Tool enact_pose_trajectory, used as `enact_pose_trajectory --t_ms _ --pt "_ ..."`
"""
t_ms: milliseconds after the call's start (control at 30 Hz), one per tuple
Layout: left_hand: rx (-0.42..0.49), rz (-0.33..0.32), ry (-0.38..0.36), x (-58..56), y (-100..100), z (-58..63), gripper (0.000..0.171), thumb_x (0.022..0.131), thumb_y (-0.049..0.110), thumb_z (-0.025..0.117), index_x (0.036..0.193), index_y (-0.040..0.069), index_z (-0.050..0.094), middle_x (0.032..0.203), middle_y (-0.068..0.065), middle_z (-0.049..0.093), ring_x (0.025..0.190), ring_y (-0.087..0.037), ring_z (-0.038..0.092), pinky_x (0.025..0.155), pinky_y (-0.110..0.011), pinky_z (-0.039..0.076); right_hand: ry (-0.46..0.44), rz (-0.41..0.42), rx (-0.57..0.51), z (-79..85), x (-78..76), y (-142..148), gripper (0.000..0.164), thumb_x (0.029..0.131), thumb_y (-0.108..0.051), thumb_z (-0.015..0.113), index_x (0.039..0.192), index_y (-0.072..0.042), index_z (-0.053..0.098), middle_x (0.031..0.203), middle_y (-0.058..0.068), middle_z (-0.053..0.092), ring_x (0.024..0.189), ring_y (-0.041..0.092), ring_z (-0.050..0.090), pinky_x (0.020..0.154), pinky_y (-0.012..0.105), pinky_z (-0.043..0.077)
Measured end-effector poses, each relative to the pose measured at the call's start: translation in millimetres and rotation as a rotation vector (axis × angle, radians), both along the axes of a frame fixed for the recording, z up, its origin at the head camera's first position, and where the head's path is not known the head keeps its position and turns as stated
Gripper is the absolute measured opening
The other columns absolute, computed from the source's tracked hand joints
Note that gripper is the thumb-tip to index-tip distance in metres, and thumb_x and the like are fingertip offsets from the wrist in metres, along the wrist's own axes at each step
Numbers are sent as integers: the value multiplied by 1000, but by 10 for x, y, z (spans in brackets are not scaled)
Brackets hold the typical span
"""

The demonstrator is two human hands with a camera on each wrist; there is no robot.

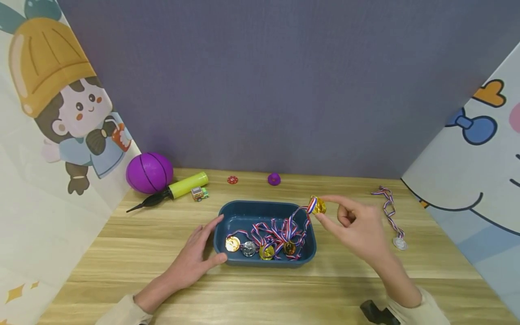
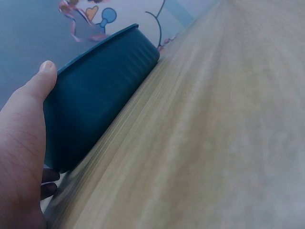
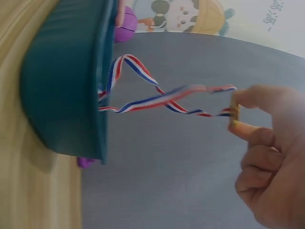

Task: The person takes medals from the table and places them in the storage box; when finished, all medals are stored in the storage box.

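Note:
My right hand (image 1: pixel 361 225) pinches a gold medal (image 1: pixel 319 205) between thumb and index finger, above the right end of a dark blue bin (image 1: pixel 264 262). From the medal, a red, white and blue ribbon (image 3: pixel 143 102) runs down into the bin. At the bin's left end, my left hand (image 1: pixel 195 255) touches it with fairly straight fingers, the thumb at the front corner. Inside lie several medals, among them a silver medal (image 1: pixel 248 248) and a gold medal (image 1: pixel 233 243), with tangled ribbons (image 1: pixel 280 232).
Right of the bin lies a silver medal (image 1: pixel 400 243) with its ribbon stretched out. Back left are a purple ball (image 1: pixel 149 173), a yellow-and-black pump (image 1: pixel 188 185) and a toy truck (image 1: pixel 199 194). A red chip (image 1: pixel 232 179) and a small purple object (image 1: pixel 274 179) sit near the grey back panel (image 1: pixel 260 90).

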State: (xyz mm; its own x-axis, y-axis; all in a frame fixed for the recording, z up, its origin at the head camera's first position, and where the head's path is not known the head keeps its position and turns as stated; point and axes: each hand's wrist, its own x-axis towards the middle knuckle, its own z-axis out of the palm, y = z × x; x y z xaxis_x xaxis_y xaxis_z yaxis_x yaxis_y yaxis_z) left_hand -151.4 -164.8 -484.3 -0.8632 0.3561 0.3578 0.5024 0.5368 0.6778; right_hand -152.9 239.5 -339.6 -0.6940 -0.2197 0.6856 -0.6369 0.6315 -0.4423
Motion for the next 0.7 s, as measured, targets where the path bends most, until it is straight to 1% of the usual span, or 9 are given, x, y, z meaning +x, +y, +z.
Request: enact_pose_trajectory --t_ms 67,133,200,300,400,500,633,700 --pt "2 -1 -3 0 2 -2 91 104 62 71 177 29 28 163 -21 57 153 -51 48 128 -80 18 -62 -13 74 -43 -21 -18 33 83 -10 97 113 -14 86 60 -16 33 56 -6 24 49 22 30" --pt "3 -1 -6 1 3 -2 91 104 62 71 177 29 28 163 -21 57 153 -51 48 128 -79 18 -125 -12 131 -86 -44 -34 30 86 -16 96 114 -14 86 61 -19 33 55 -5 26 53 22 35" --pt "2 -1 -4 1 4 -2 91 104 62 70 177 29 28 163 -21 57 153 -51 48 128 -79 18 -189 -1 167 -127 -67 -47 28 89 -19 95 114 -14 86 61 -20 33 55 -4 28 56 23 39" --pt "0 0 -1 2 4 0 91 104 63 70 177 29 28 163 -21 57 153 -51 48 128 -79 18 -277 23 207 -198 -102 -65 27 90 -21 95 115 -13 85 61 -20 35 56 -3 29 61 24 43" --pt "0 0 -3 2 4 3 91 104 63 70 177 29 27 163 -21 57 153 -51 48 128 -79 18 -355 38 256 -281 -143 -88 27 91 -22 94 115 -13 85 60 -20 35 55 -3 29 60 24 42" --pt "0 2 -9 2 4 6 91 104 62 71 177 29 27 164 -21 56 154 -51 47 129 -79 18 -412 51 328 -363 -184 -106 30 91 -25 94 116 -11 85 57 -19 35 53 -3 27 56 23 37" --pt "-1 5 -17 3 3 8 91 104 61 72 177 29 27 164 -21 56 154 -51 46 129 -79 18 -446 58 428 -448 -224 -104 33 90 -27 95 116 -11 85 55 -17 38 50 -3 29 50 22 31" --pt "1 5 -21 3 2 9 91 103 60 72 177 30 27 164 -21 56 154 -52 46 129 -79 17 -462 57 455 -478 -236 -96 33 89 -27 96 116 -11 86 55 -15 41 50 -2 32 49 21 30"
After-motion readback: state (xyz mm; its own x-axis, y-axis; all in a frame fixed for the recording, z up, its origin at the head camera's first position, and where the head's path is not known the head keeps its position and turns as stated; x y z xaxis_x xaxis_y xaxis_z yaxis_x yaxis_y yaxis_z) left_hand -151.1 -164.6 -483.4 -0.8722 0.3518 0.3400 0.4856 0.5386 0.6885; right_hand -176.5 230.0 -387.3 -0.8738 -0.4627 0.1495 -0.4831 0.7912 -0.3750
